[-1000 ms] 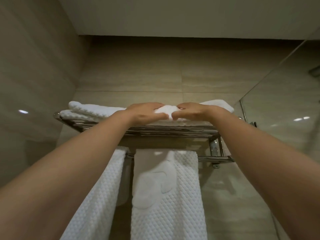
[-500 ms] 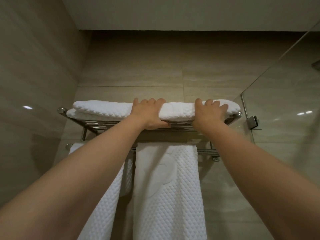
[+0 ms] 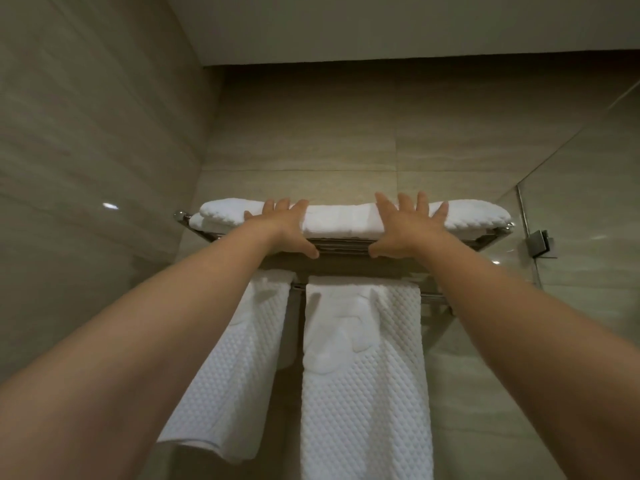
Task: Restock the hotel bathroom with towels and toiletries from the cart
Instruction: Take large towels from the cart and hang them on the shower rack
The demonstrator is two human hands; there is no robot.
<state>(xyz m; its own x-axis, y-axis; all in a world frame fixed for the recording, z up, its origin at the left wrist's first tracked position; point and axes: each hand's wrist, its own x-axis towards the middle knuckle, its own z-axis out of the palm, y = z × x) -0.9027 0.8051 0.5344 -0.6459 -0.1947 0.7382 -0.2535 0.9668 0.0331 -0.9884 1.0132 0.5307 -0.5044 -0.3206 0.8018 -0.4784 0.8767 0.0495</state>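
The tiled wall (image 3: pixel 346 140) and the glass panel (image 3: pixel 588 202) are framing the work area, and the view is sitting slightly lower against them than it was a second ago. Two hanging towels (image 3: pixel 363 375) are draping from the lower bar, unchanged in position. Above them, the chrome rack (image 3: pixel 343 244) is carrying the folded towel stack (image 3: pixel 339 220), which is lying flat along the shelf from end to end.

The change is occurring at the hands. A second ago both were meeting at the middle of the stack with fingers curled into the fabric. Now the left hand (image 3: pixel 282 230) and the right hand (image 3: pixel 407 230) are resting well apart, each flat against the front of the stack, holding nothing. The fingers (image 3: pixel 403 206) are straight and splayed over the top edge, and the thumbs (image 3: pixel 310 251) are lying low against the rack's front rail.

Judgement: the grip is giving way to a smoothing press, so the stack is seated and this towel placement is nearing completion. The toiletries are not in view.
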